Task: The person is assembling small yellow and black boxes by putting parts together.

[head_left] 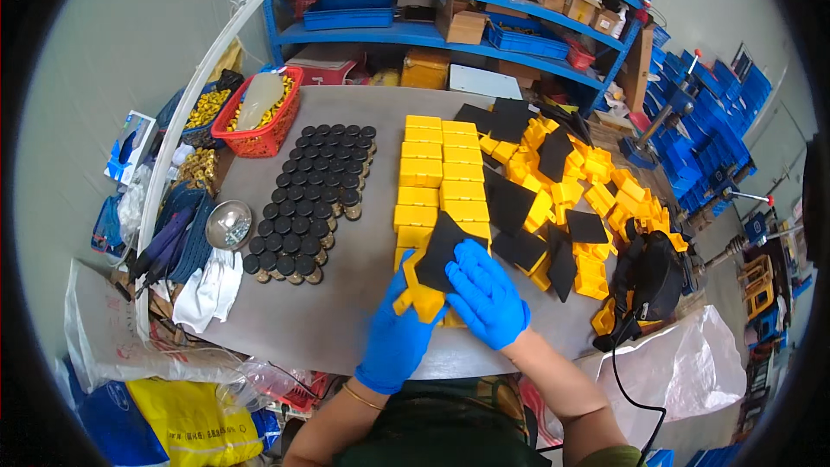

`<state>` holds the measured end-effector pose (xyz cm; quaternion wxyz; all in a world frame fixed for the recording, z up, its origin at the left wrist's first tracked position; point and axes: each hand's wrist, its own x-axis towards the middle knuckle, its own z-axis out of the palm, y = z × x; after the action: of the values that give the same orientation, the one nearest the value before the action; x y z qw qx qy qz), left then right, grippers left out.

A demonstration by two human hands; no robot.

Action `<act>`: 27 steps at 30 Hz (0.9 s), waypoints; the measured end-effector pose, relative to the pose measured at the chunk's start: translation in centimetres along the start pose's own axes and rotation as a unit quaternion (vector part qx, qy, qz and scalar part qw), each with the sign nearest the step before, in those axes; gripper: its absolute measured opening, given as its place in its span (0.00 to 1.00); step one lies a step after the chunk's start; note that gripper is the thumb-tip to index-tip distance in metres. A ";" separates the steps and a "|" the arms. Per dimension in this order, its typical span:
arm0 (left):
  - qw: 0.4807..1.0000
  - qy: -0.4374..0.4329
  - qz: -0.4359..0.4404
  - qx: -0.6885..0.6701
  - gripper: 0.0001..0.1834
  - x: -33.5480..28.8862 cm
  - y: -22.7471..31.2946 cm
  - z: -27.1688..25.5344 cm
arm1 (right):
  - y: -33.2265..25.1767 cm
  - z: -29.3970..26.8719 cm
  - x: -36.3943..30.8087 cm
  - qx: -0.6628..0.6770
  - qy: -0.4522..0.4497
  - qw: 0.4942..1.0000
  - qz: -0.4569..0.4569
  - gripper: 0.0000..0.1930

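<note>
Close to the front of the table, my left hand, in a blue glove, is closed around a yellow plastic part with angled arms. A thin black sheet lies against that part, tilted over it. My right hand, also gloved in blue, rests on the sheet's right edge with its fingers stretched out; its thumb is hard to make out. Just beyond both hands stand two columns of yellow plastic boxes, set side by side in a long block. My hands and the sheet hide the block's near end.
Rows of black-capped small jars stand left of the block. To its right lie heaped yellow parts, black sheets and a black bag. A metal bowl and red basket sit left; blue shelving rises behind.
</note>
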<state>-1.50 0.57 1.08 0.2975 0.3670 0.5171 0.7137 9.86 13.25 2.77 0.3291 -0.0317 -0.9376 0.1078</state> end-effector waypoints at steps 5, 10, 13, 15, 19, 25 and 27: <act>0.996 0.040 -0.017 -0.074 0.35 0.0 0.1 -1.2 | -1.6 -0.1 -0.2 -0.017 0.003 0.999 -0.047 0.20; 0.995 0.001 -0.086 -0.057 0.32 -0.6 1.2 -2.4 | -1.8 -0.7 0.1 -0.054 -0.026 0.994 -0.089 0.19; 0.995 0.027 -0.087 -0.043 0.30 -1.1 0.4 -2.9 | -2.7 -2.3 1.8 -0.052 -0.082 0.991 -0.092 0.20; 0.995 0.039 -0.089 0.000 0.30 -1.3 0.0 -3.5 | -2.4 -4.3 3.0 0.010 -0.054 0.998 -0.041 0.21; 0.985 -0.062 0.000 0.159 0.29 -1.9 1.0 -4.2 | -2.0 -5.5 5.9 0.190 -0.121 0.958 0.179 0.23; 0.993 -0.075 -0.039 0.083 0.26 -1.8 1.3 -4.1 | -2.2 -4.3 6.5 0.276 -0.250 0.891 0.259 0.21; 0.975 0.011 -0.179 -0.135 0.25 -1.7 0.1 -4.1 | -3.4 -4.1 6.8 0.268 -0.238 0.881 0.309 0.20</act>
<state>-3.93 -2.96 -0.02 0.4611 0.2173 0.4766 0.7162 7.19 11.59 10.81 0.0423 -0.2037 -0.8657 0.4552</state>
